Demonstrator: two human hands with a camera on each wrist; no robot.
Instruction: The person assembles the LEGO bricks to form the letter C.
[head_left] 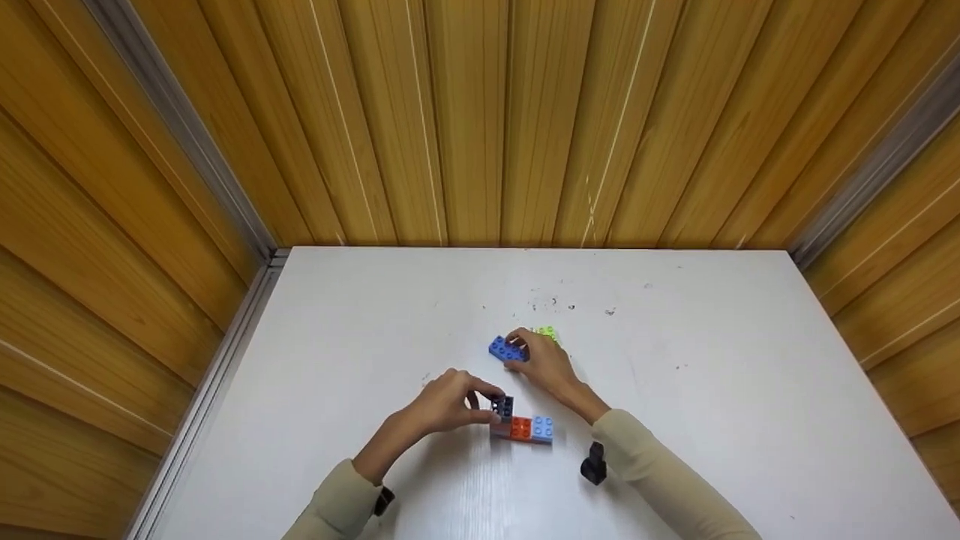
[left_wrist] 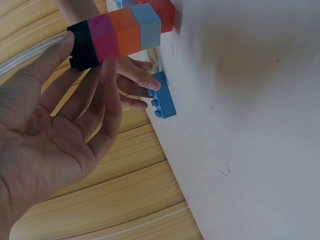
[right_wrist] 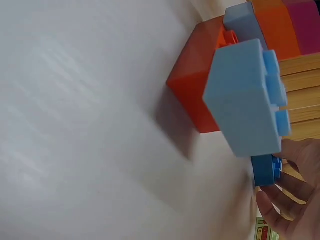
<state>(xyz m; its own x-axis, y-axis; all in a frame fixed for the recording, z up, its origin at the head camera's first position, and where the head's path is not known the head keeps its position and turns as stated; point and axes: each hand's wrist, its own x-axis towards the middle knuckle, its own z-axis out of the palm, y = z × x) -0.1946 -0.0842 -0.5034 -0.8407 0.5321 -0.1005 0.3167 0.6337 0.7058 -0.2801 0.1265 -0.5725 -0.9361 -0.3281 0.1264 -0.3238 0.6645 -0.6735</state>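
My left hand [head_left: 450,403] pinches the black brick [left_wrist: 84,46] on top of a column. Below it come a magenta brick [left_wrist: 103,37], an orange brick [left_wrist: 124,31] and a grey-blue brick [left_wrist: 149,25]. A red base brick [right_wrist: 196,65] carries this column at one end, and a light blue brick [right_wrist: 240,95] sits at its other end. Farther back, my right hand [head_left: 549,365] grips a blue brick [head_left: 507,349] lying on the table, studs up, apart from the stack. Just behind that hand is a lime-green brick [head_left: 547,331], partly hidden.
The white table [head_left: 360,300] has small dark marks toward the back. Yellow wood-look panels [head_left: 465,127] rise behind it and at both sides, with metal rails [head_left: 225,375] along the left edge. A black wrist device [head_left: 594,465] hangs at the right sleeve.
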